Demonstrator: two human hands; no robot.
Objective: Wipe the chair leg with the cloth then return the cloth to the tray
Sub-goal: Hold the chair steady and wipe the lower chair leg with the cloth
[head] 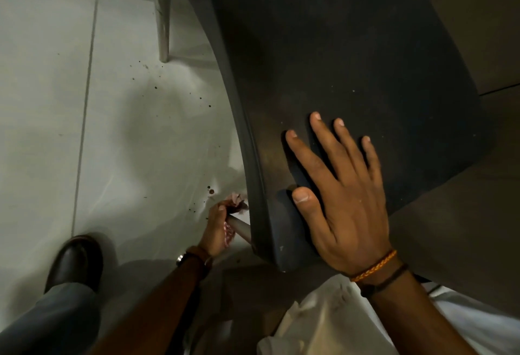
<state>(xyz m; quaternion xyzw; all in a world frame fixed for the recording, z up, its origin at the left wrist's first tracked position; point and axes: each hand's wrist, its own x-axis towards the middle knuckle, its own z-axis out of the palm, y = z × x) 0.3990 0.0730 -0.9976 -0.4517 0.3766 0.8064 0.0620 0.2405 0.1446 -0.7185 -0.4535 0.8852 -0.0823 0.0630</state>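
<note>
A dark chair seat [351,59] fills the upper right. Its near metal leg [240,227] slants down to the floor under the seat's front corner. My left hand [216,231] is low beside that leg, shut on a pink patterned cloth [237,203] that wraps around the leg's lower end. My right hand [340,194] lies flat on the seat near its front corner, fingers spread, holding nothing. No tray is in view.
A second metal chair leg [163,23] stands at the top centre on pale floor tiles [42,101] dotted with brown spots [210,191]. My dark shoe [76,262] is at the lower left. White fabric [323,323] lies at the bottom right.
</note>
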